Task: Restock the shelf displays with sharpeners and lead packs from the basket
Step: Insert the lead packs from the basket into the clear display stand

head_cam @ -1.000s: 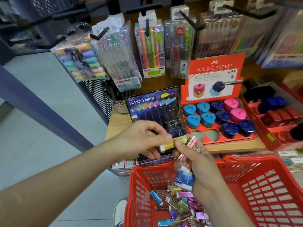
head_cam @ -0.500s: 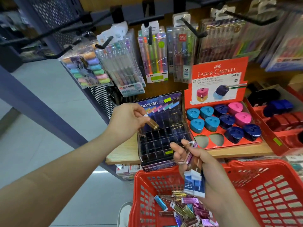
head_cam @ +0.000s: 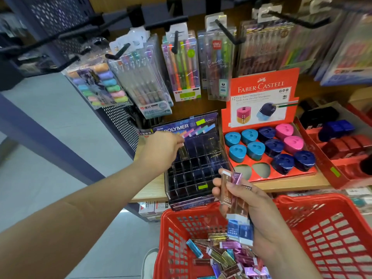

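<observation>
Lead packs [head_cam: 221, 256], slim flat rectangular cases with a metallic sheen in pink, gold, blue and purple, lie heaped loose in the bottom of the red plastic basket [head_cam: 322, 228], low in the frame; its walls are a grid of slots. The right hand [head_cam: 255, 214], low centre above the basket, grips a fanned bundle [head_cam: 231, 190] of these packs, with rose and violet ones sticking up and blue, white-capped ones below the fist. The left hand [head_cam: 163, 150] reaches in from the lower left and pinches one brownish translucent pack [head_cam: 183, 153] at its fingertips, upright over the rear cells of the clear acrylic tray [head_cam: 195, 174]. The tray is a dark, glossy grid of small square compartments with a "POLYMER" header card. Just right of it on the pale wooden shelf [head_cam: 291, 183] stands a red cardboard Faber-Castell box [head_cam: 261, 77] holding rounded-triangle sharpeners [head_cam: 249, 135] in teal, navy and pink; two front cut-outs show grey. Blister packs of pens [head_cam: 181, 67] hang on black hooks above.
</observation>
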The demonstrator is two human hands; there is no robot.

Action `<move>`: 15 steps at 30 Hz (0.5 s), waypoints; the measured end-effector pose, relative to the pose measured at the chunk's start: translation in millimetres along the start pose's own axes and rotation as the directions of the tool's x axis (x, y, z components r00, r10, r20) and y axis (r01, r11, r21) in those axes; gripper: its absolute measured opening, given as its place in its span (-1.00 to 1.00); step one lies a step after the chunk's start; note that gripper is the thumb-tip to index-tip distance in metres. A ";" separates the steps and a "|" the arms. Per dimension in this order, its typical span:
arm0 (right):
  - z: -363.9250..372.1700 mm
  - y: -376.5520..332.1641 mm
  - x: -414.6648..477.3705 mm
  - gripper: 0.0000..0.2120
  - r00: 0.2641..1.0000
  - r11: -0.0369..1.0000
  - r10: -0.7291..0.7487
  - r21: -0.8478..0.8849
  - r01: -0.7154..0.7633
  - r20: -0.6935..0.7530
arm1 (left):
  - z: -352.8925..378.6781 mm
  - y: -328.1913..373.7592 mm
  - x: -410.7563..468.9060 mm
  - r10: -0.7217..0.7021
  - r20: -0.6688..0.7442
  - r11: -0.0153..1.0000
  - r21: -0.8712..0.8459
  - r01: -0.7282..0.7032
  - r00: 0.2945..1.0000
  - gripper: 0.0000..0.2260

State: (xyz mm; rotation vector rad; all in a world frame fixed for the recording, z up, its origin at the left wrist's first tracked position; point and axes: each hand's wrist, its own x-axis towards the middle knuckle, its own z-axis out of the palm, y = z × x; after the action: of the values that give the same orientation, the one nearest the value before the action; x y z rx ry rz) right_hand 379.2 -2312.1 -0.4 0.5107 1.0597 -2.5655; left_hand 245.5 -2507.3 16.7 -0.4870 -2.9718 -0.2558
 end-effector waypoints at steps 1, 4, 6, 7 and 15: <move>0.1 -0.8 -0.5 -0.65 1.000 1.000 0.000 -0.015 -0.001 -0.011 | 0.4 1.4 0.3 -0.010 0.011 1.000 0.006 0.009 1.000 -0.82; -0.9 -1.2 -0.8 -0.60 1.000 0.999 0.003 -0.053 -0.005 -0.029 | 3.5 2.7 2.9 -0.015 0.048 0.998 0.061 0.012 0.999 -0.88; 0.8 -1.9 -0.8 -0.66 0.999 0.999 -0.013 -0.045 0.011 -0.036 | 3.8 1.3 4.7 0.022 0.084 0.989 0.141 -0.034 0.996 -0.87; 2.4 -2.1 -0.9 -0.70 0.999 0.999 -0.021 -0.039 0.019 -0.044 | 4.4 -0.2 5.4 0.054 0.098 0.977 0.201 -0.073 0.994 -0.86; 5.5 -5.1 -3.7 -0.74 0.985 0.973 -0.127 -0.208 0.101 -0.119 | -30.3 42.9 -14.9 -0.154 0.394 0.616 -0.679 0.400 0.906 -0.76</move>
State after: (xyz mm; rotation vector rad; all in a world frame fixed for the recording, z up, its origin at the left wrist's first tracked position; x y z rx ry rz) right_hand 379.2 -2312.1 7.9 0.5873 1.4156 -2.5112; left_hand 276.3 -2477.4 50.6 -0.0929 -3.0814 -1.6364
